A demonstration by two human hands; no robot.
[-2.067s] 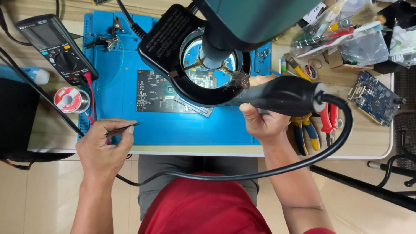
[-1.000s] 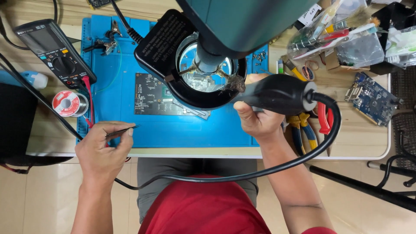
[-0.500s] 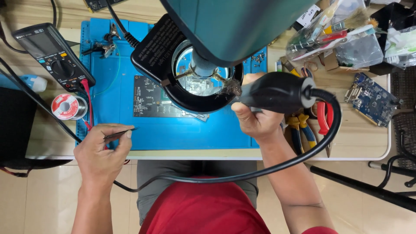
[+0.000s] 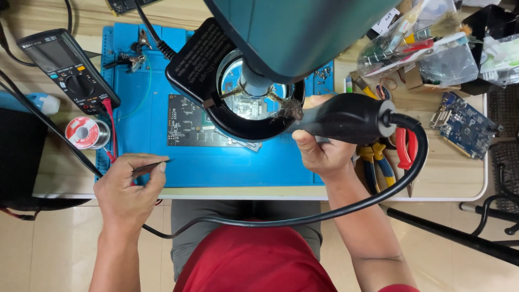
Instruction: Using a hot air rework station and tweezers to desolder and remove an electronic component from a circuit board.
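My right hand (image 4: 319,154) grips a black hot-air tool (image 4: 346,116) whose nozzle points left under a ring-shaped magnifier lamp (image 4: 216,70). Beneath the lamp lies a dark circuit board (image 4: 189,124) on a blue work mat (image 4: 216,162). My left hand (image 4: 127,189) rests at the mat's front left edge and pinches thin tweezers (image 4: 151,166) that point right, apart from the board. A thick black cable (image 4: 324,213) loops from the tool down across my lap.
A black multimeter (image 4: 65,70) and a solder spool (image 4: 84,132) lie left of the mat. Pliers with red and yellow handles (image 4: 389,157) sit right of my hand. A blue circuit board (image 4: 465,124) and cluttered bags fill the right side.
The view has shifted slightly, so the lamp and tool appear a little lower and to the left. Both hands keep their grips and positions.
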